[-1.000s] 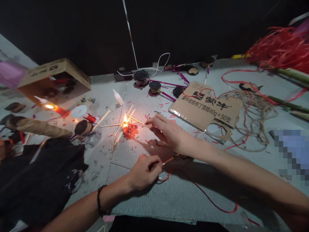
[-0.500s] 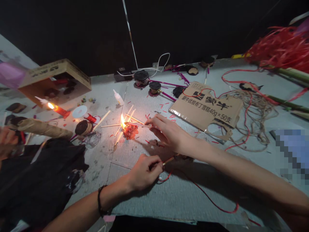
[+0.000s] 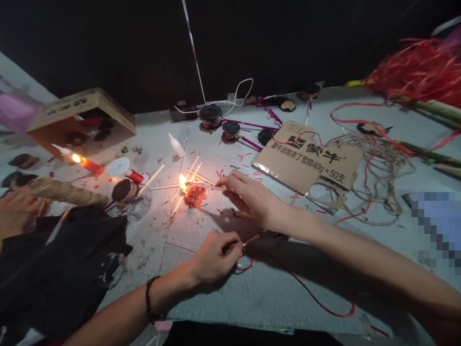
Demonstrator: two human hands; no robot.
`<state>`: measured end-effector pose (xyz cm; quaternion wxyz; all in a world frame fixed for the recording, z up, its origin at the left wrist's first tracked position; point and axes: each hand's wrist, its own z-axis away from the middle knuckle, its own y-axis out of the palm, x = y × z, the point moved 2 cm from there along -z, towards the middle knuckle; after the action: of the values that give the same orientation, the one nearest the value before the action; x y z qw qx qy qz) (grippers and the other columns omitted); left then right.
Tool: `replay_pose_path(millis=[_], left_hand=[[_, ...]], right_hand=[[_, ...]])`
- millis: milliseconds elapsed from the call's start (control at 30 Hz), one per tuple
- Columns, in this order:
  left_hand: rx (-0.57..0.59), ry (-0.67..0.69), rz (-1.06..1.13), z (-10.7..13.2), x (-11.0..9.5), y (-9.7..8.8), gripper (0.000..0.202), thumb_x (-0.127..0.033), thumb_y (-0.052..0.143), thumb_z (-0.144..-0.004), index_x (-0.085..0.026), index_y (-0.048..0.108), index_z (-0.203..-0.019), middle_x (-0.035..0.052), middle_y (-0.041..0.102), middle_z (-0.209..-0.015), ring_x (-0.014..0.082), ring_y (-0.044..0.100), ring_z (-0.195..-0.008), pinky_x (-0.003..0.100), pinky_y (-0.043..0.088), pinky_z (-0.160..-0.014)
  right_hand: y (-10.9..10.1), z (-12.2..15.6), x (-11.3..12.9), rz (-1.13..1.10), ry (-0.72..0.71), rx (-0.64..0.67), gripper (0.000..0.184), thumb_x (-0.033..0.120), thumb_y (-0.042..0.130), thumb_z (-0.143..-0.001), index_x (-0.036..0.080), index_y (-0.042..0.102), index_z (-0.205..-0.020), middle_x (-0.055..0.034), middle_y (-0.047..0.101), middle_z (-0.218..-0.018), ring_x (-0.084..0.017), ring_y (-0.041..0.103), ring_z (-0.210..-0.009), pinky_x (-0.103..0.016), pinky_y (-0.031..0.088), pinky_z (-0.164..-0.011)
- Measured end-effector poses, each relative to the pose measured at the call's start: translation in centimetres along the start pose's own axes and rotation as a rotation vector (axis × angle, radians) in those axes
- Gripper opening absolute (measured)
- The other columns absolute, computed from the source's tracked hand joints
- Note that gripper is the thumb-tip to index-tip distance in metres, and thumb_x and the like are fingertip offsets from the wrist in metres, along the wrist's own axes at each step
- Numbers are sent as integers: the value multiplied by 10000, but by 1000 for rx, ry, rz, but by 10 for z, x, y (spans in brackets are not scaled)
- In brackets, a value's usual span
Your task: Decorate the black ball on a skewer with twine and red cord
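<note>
My right hand [image 3: 254,197] pinches a thin pale stick [image 3: 207,185] whose far tip reaches the flame [image 3: 183,183]. The flame burns over a small mound of melted red wax [image 3: 195,197], among several loose wooden sticks [image 3: 177,207] on the table. Lower and nearer, my left hand [image 3: 218,254] is closed around another thin wooden stick [image 3: 251,239], its end running towards a dark thing under my right wrist, mostly hidden. A red cord [image 3: 298,283] trails across the table beside my left hand.
A lit red candle [image 3: 88,164] and a cardboard box [image 3: 104,108] stand left. Another person's hand [image 3: 16,211] is beside a brown paper roll [image 3: 66,191]. A glue bottle [image 3: 176,145] stands behind the flame. Flat cardboard [image 3: 306,161] and tangled twine [image 3: 387,178] lie right.
Both my hands stay almost where they were, the pale stick's tip still at the flame. The flame looks lower. At the far left, the other person's hand has moved further into view.
</note>
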<state>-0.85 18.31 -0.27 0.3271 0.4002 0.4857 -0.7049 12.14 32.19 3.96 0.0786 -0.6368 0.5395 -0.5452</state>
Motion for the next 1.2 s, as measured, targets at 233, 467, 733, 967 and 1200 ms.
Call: replay_pose_path(millis=[233,467,733,967,1200], left_hand=[[7,1,-10,0,-2,0,311,-340,499,-964,-195,615,-714,-35,490,-553,114,420,-519,297,326,-549],[0,-1,8,0,-1,0,291,-318,518,-963,-186,647,-737,-39,496,-555,110,428,-515,287,318,-545],[2,8,17,1,0,1,300,-316,515,-977,-185,634,-735,-36,505,-550,111,420,-512,284,321,-538],[4,-1,2,0,0,1,304,-327,514,-973,-190,619,-722,-39,489,-553,109,414,-515,287,311,-535],[1,5,-26,0,0,1,308,-295,520,-975,-192,607,-697,-40,484,-543,109,406,-512,282,321,-528]], right_hand=[[3,-1,-3,-28,12,15,296,127,554,-1020,213,589,-1301,-138,665,-1224,-252,687,-999,-404,585,-842],[5,-1,-3,-52,-29,-29,284,125,470,-1083,222,590,-1321,-120,658,-1232,-218,682,-982,-376,589,-839],[5,0,-2,-54,4,-2,327,128,578,-1006,212,576,-1323,-136,641,-1244,-242,681,-995,-380,578,-818],[8,1,-2,-84,7,12,403,130,651,-954,233,552,-1331,-112,618,-1254,-232,665,-1045,-363,578,-836],[6,1,-1,-69,6,18,390,108,646,-948,244,545,-1299,-100,608,-1217,-232,649,-1031,-376,578,-854]])
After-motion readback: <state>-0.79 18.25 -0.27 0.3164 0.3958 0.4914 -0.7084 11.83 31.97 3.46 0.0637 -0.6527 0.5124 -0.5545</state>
